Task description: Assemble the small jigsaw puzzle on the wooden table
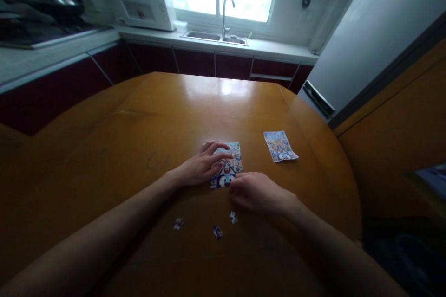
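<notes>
A small, mostly assembled jigsaw puzzle (236, 154) with a blue cartoon dog lies flat on the wooden table. My left hand (200, 166) rests on its left side, fingers spread over the picture. At the puzzle's lower right corner, my right hand (252, 191) is closed with its fingers curled under; whatever they hold, if anything, is hidden. Three loose pieces lie nearer to me: a reddish puzzle piece (178, 223), a dark blue puzzle piece (218, 232) and a whitish puzzle piece (233, 217).
A creased picture sheet (279, 146) with a similar design lies to the right on the table (195, 106). Beyond the table is a counter with a sink (202, 35), a faucet (223, 17) and a microwave (144, 10). A refrigerator (362, 32) stands at the right.
</notes>
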`<state>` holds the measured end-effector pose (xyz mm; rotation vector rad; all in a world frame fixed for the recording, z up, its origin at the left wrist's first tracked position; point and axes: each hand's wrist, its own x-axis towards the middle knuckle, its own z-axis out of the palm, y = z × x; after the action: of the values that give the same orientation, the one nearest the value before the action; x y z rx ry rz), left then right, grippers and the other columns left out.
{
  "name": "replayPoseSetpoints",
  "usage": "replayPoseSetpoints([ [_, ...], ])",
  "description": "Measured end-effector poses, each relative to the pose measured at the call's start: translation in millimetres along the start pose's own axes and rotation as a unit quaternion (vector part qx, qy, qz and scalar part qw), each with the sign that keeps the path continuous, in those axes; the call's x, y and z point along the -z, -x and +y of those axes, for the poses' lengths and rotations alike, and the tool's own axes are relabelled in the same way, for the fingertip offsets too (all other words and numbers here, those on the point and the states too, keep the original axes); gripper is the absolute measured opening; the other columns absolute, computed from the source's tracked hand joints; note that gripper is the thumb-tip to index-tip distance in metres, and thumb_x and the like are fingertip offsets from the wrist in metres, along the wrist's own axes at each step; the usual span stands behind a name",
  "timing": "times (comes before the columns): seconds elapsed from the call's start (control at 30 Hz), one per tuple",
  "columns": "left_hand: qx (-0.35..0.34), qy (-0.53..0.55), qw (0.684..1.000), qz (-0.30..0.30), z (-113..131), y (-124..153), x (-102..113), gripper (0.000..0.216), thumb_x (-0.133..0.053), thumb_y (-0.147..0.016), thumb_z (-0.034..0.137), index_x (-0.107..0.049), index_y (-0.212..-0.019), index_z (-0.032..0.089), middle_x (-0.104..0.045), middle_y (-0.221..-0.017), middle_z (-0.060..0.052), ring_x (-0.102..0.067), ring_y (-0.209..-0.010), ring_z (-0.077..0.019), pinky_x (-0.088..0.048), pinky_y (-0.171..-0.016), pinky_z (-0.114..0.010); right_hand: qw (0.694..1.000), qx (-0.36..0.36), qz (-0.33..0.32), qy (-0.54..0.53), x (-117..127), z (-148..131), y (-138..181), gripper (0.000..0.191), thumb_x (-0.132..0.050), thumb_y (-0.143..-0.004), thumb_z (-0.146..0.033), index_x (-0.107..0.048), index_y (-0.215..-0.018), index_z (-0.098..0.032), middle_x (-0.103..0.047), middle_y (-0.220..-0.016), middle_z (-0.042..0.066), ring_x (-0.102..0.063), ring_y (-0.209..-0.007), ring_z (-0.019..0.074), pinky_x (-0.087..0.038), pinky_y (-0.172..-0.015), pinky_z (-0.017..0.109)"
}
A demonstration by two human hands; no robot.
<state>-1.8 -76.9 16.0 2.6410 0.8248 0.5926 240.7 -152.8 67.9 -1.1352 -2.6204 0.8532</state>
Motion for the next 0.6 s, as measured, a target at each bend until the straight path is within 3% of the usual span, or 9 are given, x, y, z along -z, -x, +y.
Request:
replayPoseSetpoints([
  [0.1,-0.002,0.004,1.0,0.002,-0.3,0.0,0.0,0.035,-0.05,-0.1,0.026,-0.058,-0.134,0.033,-0.048,-0.144,-0.005,-0.036,-0.135,-0.0286,-0.031,-0.118,-0.049,0.996,0.014,-0.069,0.061,-9.0,-13.5,6.3,0.011,-0.074,-0.081,-0.026,-0.068,-0.088,-0.02,-0.072,-0.094,0.005,-0.066,-0.085,0.02,-0.045,-0.07,0.027],
  [0.3,-0.006,0.003,1.0,0.003,-0.2,-0.1,-0.2,0.034,-0.049,-0.101,0.025,-0.059,-0.132,0.031,-0.048,-0.143,-0.006,-0.037,-0.135,-0.0284,-0.032,-0.117,-0.05,0.986,-0.013,-0.09,0.137,-30.4,-30.3,12.2,0.014,-0.062,-0.086,-0.02,-0.063,-0.099,-0.015,-0.069,-0.099,0.01,-0.065,-0.08,0.0214,-0.047,-0.066,0.03],
  [0.47,-0.008,0.003,1.0,0.004,-0.2,-0.4,-0.4,0.033,-0.048,-0.101,0.024,-0.06,-0.132,0.031,-0.048,-0.141,-0.007,-0.036,-0.136,-0.0287,-0.033,-0.116,-0.051,0.992,-0.009,-0.077,0.102,-33.7,-37.2,14.1,0.016,-0.059,-0.084,-0.015,-0.061,-0.1,-0.015,-0.069,-0.097,0.01,-0.064,-0.078,0.0208,-0.045,-0.065,0.03],
  [0.6,-0.01,0.004,1.0,0.006,0.0,-0.3,-0.2,0.033,-0.05,-0.1,0.024,-0.061,-0.131,0.031,-0.048,-0.142,-0.006,-0.036,-0.135,-0.0288,-0.032,-0.117,-0.051,0.999,-0.02,-0.041,0.009,-23.9,-27.3,10.5,0.012,-0.057,-0.083,-0.009,-0.063,-0.089,-0.018,-0.071,-0.091,0.006,-0.064,-0.079,0.0178,-0.044,-0.069,0.027],
])
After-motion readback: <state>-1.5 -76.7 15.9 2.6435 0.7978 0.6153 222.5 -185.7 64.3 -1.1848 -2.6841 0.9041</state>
